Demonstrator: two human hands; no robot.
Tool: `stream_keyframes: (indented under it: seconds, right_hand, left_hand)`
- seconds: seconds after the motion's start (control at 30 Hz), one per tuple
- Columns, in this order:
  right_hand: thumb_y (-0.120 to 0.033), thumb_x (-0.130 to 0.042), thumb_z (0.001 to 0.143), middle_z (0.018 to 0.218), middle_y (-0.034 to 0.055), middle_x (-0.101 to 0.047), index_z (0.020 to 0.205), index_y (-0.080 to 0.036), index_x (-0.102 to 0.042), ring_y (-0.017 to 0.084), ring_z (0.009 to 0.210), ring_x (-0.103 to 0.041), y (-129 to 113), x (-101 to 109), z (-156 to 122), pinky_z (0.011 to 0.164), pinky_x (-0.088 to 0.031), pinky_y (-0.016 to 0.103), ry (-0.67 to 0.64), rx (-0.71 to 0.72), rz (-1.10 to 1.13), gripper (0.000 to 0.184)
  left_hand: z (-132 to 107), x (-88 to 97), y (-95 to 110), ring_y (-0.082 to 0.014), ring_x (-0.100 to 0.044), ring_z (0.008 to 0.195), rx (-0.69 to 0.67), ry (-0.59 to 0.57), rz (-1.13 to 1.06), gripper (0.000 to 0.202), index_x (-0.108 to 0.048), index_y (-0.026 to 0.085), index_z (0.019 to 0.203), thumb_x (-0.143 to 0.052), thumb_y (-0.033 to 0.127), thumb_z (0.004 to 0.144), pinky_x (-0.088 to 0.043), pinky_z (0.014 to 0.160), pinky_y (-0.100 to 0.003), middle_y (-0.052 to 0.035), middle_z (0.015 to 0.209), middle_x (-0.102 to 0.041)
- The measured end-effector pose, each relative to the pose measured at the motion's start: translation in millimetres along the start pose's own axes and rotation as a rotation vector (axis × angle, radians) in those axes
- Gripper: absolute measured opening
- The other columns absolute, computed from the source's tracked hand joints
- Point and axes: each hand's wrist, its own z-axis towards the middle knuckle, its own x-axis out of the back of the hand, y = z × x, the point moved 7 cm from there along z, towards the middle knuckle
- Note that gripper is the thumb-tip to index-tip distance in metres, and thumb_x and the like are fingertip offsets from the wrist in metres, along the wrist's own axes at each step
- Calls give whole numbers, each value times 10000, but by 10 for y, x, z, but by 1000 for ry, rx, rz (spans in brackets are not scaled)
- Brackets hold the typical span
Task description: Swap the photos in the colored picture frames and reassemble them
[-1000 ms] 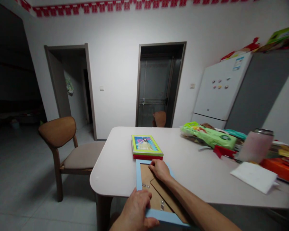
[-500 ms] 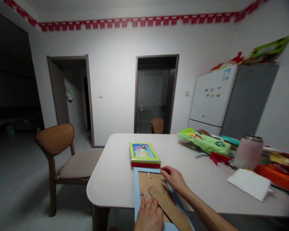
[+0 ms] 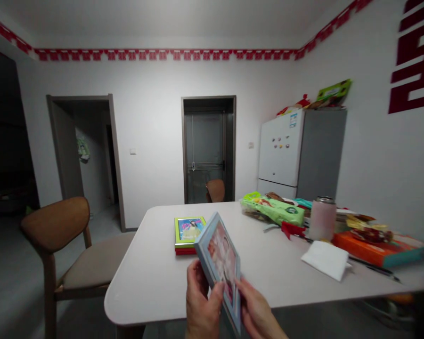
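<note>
A light blue picture frame (image 3: 222,263) is held up and tilted over the table's near edge, its picture side showing. My left hand (image 3: 203,301) grips its left side, thumb on the front and fingers behind. On the right side, my right hand (image 3: 254,306) is closed on the frame's edge. The picture inside is pinkish and partly blurred. Just beyond lies a yellow-green picture frame (image 3: 189,230), picture up, on top of a red frame (image 3: 185,252); the blue frame overlaps part of them from my viewpoint.
On the white table's (image 3: 155,282) right side are a green packet (image 3: 279,212), a pink can (image 3: 322,219), white tissue (image 3: 325,259), an orange box (image 3: 378,247) and a dark pen (image 3: 374,269). A wooden chair (image 3: 60,226) stands at the left, another (image 3: 216,189) behind the table.
The blue frame lay back side up; now it is lifted and turned with its picture showing. Both hands have shifted to grip its sides. My view has turned rightward.
</note>
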Motion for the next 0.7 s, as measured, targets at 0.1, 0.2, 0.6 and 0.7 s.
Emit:
stream_keyframes:
  seconds: [0.1,0.2,0.6,0.7]
  right_hand:
    - [-307,-505,661,772,34,-671,1035,-162,-518,193,665,-619,-392,482,233,617,-480,304,82,11,-225,401]
    - [-252,-437,674,782,49,-677,1075,-139,-513,186,649,-626,-761,1053,532,589,-478,280,210,25,-669,423]
    - [-201,-463,636,749,64,-680,862,-167,-649,194,701,-613,-1012,1736,1105,618,-408,239,334,129,-1502,295]
    - [-152,-481,606,759,86,-678,797,-165,-666,208,712,-609,-1026,1737,1097,620,-406,246,392,169,-1583,267]
  left_hand:
    - [143,-47,-109,-204,-511,984,72,-34,-103,546,-330,178,1105,-602,295,646,-404,844,-304,-86,1099,-521]
    - [161,-300,-398,-212,-513,980,179,-210,-157,542,-410,164,1053,-639,197,563,-418,827,-288,-81,1099,-532]
    - [184,-904,-1075,-209,-507,907,199,-410,633,475,-510,167,988,-611,86,531,-371,805,-284,-39,1013,-566]
    - [189,-859,-1128,-231,-500,917,222,-401,685,433,-523,161,970,-592,91,549,-355,816,-318,-59,998,-568]
